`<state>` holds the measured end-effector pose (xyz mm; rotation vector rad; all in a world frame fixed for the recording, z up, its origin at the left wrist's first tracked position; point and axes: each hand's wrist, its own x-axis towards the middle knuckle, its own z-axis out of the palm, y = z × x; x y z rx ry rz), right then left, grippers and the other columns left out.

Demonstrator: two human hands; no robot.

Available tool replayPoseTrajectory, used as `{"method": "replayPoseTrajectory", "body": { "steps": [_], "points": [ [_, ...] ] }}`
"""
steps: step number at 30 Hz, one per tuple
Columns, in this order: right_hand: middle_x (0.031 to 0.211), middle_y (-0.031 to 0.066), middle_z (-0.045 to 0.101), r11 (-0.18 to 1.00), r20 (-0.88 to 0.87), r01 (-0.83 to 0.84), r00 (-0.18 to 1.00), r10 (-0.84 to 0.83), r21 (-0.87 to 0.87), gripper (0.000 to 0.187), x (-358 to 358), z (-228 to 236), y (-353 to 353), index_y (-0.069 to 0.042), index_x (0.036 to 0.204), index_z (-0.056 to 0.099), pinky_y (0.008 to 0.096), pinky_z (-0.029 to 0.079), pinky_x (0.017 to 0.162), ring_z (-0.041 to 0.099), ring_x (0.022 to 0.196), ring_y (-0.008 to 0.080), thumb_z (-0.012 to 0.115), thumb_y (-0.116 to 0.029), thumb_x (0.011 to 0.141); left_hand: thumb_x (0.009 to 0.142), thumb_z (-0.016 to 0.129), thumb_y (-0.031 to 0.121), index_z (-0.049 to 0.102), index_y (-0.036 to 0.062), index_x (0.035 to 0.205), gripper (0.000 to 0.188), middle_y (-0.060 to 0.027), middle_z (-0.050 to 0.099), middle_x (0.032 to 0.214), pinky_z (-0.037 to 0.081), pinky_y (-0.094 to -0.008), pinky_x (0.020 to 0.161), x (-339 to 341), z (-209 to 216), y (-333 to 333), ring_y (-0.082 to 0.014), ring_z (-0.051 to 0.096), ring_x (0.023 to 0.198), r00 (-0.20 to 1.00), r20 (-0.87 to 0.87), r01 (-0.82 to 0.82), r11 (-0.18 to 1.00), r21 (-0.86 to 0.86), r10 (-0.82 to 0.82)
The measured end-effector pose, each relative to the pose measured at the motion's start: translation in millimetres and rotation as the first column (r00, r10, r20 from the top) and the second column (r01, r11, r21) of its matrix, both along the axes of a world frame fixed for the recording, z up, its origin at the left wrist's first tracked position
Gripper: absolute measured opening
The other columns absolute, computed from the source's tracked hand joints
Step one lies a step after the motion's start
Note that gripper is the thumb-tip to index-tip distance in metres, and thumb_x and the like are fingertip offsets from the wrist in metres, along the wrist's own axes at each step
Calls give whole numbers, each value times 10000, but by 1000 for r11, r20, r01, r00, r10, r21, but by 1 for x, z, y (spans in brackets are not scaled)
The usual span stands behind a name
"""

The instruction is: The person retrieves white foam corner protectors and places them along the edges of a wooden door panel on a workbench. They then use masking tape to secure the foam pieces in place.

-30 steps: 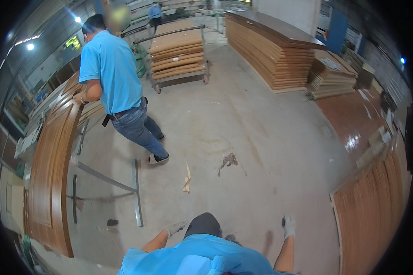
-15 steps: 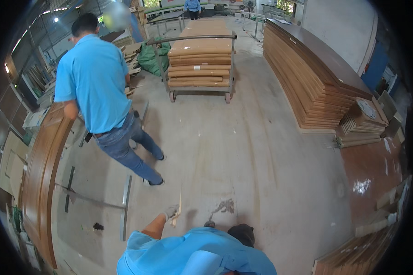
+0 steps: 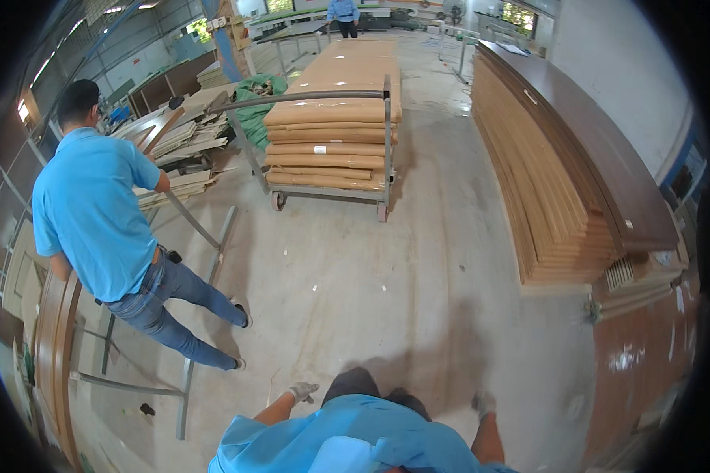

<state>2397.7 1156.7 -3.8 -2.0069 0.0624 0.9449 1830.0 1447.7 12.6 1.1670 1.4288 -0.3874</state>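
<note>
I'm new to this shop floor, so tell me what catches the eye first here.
The cart stacked with tan panels stands out at centre, far ahead on the concrete floor. To the right runs a tall, long stack of boards with a dark brown top. On the left a co-worker in a blue shirt stands beside an upright wood panel, while the gloved left hand and right hand hang empty below.
</note>
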Motion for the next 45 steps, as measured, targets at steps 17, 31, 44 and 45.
{"method": "replayPoseTrajectory", "body": {
  "steps": [17, 31, 44, 45],
  "points": [
    [738, 146, 661, 322, 100, -887, 306, 947, -330, 257, 276, -16, 458, -74, 870, 657, 460, 475, 640, 616, 655, 322, 538, -291, 939, 955, 584, 479, 665, 19, 1191, 523, -123, 708, 969, 500, -392, 730, 373, 20, 522, -210, 647, 749, 964, 193, -228, 944, 238, 184],
    [643, 64, 615, 879, -125, -475, 871, 475, 30, 348, 702, -3, 839, -89, 740, 602, 418, 455, 556, 581, 575, 258, 543, -351, 961, 940, 620, 491, 658, 100, 1297, 530, -103, 692, 1174, 516, -358, 839, 729, -7, 787, -230, 656, 967, 988, 151, -82, 938, 338, 32],
    [835, 67, 663, 811, 27, -585, 811, 585, -15, 328, 879, 62, 1357, -48, 867, 694, 352, 489, 631, 618, 744, 180, 609, -354, 949, 974, 466, 516, 670, 78, 1230, 547, -194, 640, 1272, 452, -440, 1024, 918, 8, 1154, -342, 611, 1166, 941, -75, 332, 852, 406, -331],
    [787, 85, 654, 653, 8, -737, 662, 749, -173, 394, 887, 62, 1358, -16, 891, 689, 365, 490, 646, 610, 707, 199, 572, -384, 970, 964, 467, 534, 680, 72, 1214, 567, -208, 645, 1260, 453, -433, 1024, 945, 35, 1195, -347, 606, 1177, 959, 10, 243, 838, 488, -283]
  ]
}}
